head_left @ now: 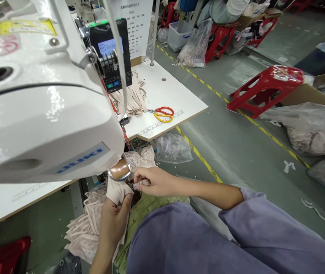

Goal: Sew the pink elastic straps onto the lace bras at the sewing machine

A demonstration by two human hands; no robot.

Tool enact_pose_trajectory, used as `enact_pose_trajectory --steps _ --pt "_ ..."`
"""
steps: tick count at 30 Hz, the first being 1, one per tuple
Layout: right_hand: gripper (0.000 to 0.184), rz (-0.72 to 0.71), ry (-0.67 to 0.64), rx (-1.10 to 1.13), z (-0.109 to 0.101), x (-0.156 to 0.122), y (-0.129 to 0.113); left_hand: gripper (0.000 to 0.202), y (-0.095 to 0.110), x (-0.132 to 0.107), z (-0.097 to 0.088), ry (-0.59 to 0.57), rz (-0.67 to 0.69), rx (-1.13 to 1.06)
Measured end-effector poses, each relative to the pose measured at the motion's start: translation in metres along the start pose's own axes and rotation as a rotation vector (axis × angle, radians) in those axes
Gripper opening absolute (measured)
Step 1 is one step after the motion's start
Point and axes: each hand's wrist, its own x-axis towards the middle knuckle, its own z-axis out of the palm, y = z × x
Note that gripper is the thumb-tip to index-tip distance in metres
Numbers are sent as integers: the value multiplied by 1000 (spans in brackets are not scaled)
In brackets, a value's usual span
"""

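Note:
Below the head of a white sewing machine (pixel 51 129), my left hand (pixel 115 219) is closed on a pale beige bra piece (pixel 118 191), thumb on top. My right hand (pixel 155 181) is just to the right of it, its fingers pinched round a short beige strap (pixel 141 184). The strap's end lies close to the cloth, but whether they touch is hidden. Beige lace (pixel 143 156) shows behind the hands, under the machine's front end. A heap of beige lace garments (pixel 86 228) hangs to the left of my left hand.
Red-and-yellow-handled scissors (pixel 164 114) and beige strips (pixel 132 99) lie on the white table (pixel 179 91). A control panel (pixel 111 53) stands beside the machine. On the floor are a red stool (pixel 267 89) and plastic bags (pixel 319 127). Another person (pixel 222 13) sits farther back.

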Motion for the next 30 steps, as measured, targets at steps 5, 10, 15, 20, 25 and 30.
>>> enact_pose_trajectory --steps 5,10,15,20,25,30 --pt "21 -51 -36 -83 -3 -2 -11 41 9 -3 3 -41 45 19" --pt "19 -90 -78 -127 -8 -3 -13 42 17 -5 4 -17 -18 69" --pt "19 -29 -116 -68 -14 5 -7 39 18 -1 2 10 -61 91" --pt "19 -11 -197 90 -16 14 5 36 20 5 -5 -18 -134 60" --pt "30 230 -221 440 -11 10 8 36 17 11 -6 -7 -224 -92" --pt "35 263 -193 539 -6 6 9 33 7 14 1 28 -230 -233"
